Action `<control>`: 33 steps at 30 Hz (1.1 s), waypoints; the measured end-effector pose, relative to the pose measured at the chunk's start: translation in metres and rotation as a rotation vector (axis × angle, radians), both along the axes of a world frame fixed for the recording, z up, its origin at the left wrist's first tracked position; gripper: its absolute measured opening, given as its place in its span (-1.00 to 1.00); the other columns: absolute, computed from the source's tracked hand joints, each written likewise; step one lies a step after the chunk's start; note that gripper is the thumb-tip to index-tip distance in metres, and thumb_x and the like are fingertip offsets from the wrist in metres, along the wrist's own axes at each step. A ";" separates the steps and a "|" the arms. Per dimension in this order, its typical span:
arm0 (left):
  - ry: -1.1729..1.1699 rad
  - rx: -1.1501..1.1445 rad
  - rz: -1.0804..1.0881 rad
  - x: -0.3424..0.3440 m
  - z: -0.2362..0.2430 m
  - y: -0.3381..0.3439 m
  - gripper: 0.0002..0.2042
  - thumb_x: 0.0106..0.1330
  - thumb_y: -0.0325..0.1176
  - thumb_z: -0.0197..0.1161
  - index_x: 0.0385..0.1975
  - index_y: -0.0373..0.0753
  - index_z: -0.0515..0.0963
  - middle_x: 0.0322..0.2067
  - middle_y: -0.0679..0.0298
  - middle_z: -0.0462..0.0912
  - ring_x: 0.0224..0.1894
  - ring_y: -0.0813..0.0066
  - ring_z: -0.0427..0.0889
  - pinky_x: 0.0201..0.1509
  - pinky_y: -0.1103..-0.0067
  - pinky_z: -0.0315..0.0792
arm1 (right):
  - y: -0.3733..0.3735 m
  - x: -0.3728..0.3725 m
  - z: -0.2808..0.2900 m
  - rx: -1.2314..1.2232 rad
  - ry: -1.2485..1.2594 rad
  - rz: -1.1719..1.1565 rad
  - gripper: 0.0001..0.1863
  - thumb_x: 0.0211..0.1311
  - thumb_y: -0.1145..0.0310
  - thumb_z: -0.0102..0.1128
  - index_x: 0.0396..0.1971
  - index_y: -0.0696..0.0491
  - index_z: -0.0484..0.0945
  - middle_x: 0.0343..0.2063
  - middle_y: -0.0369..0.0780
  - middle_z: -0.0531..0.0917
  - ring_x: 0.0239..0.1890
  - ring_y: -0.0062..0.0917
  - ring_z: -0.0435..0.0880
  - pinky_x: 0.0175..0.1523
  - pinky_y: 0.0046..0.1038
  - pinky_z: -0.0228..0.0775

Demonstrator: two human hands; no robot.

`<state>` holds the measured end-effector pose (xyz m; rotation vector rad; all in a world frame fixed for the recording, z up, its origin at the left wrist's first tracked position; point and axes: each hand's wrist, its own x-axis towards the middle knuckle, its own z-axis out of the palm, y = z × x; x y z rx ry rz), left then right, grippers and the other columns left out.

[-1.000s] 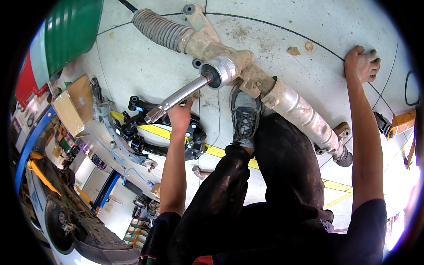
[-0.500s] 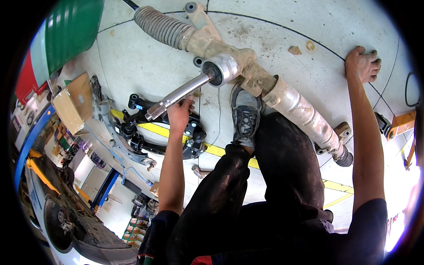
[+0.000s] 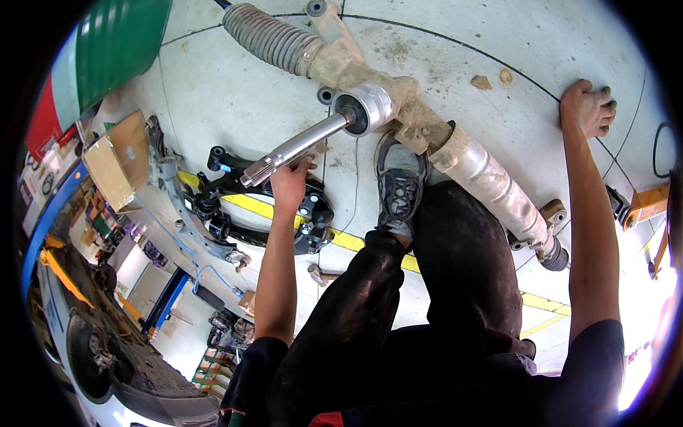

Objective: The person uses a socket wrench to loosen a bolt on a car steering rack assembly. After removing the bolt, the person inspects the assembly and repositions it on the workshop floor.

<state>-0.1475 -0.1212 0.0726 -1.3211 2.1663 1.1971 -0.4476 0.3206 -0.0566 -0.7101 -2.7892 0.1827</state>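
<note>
A dirty steering rack (image 3: 348, 71) stretches diagonally across the view, with a ribbed rubber boot (image 3: 267, 39) at its upper left. From its round metal housing (image 3: 377, 107), a shiny splined shaft (image 3: 299, 147) points toward the lower left. My left hand (image 3: 290, 183) is beneath the shaft's end, partly hidden by it; no fingers wrap over the metal, and whether they touch it is unclear. Far to the right, my right hand (image 3: 589, 109) is against the pale floor, empty, its fingers bent and apart. The rack's silver tube (image 3: 491, 178) passes above my right leg.
Black control arms (image 3: 267, 238) lie beyond my left forearm, across a yellow floor line (image 3: 249, 206). A hammer (image 3: 320, 275) rests near my shoe (image 3: 400, 185). An open cardboard box (image 3: 117, 160) and a raised car (image 3: 107, 356) stand at left, an orange metal piece (image 3: 646, 206) at right.
The whole scene has shifted slightly to the right in view. Both hands keep nearly the same pose, and the steering rack and the other parts keep their places.
</note>
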 end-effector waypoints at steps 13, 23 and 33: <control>-0.030 -0.021 -0.043 0.006 -0.009 -0.006 -0.85 0.27 -0.45 0.22 -0.28 -0.39 0.63 -0.50 0.28 0.64 -0.49 0.62 0.57 -0.43 0.67 0.43 | 0.002 0.000 -0.002 -0.007 0.017 0.015 -0.31 0.21 -0.04 -0.17 0.30 0.00 0.19 0.35 -0.03 0.10 0.43 -0.25 -0.08 0.41 -0.14 -0.32; -0.086 -0.079 -0.145 0.001 -0.013 -0.001 -0.83 0.28 -0.42 0.20 -0.31 -0.40 0.64 -0.60 0.30 0.59 -0.62 0.66 0.47 -0.53 0.66 0.37 | -0.004 0.003 0.009 -0.020 -0.025 0.047 -0.32 0.26 -0.01 -0.18 0.29 0.10 0.14 0.33 0.08 0.07 0.41 -0.15 -0.09 0.40 -0.05 -0.32; -0.076 -0.154 -0.131 -0.003 -0.012 0.000 -0.81 0.33 -0.37 0.15 -0.29 -0.39 0.61 -0.56 0.27 0.62 -0.57 0.66 0.52 -0.48 0.65 0.40 | -0.006 0.003 0.012 -0.028 -0.050 0.048 -0.30 0.26 -0.01 -0.18 0.30 0.11 0.12 0.33 0.09 0.04 0.42 -0.14 -0.13 0.40 -0.05 -0.34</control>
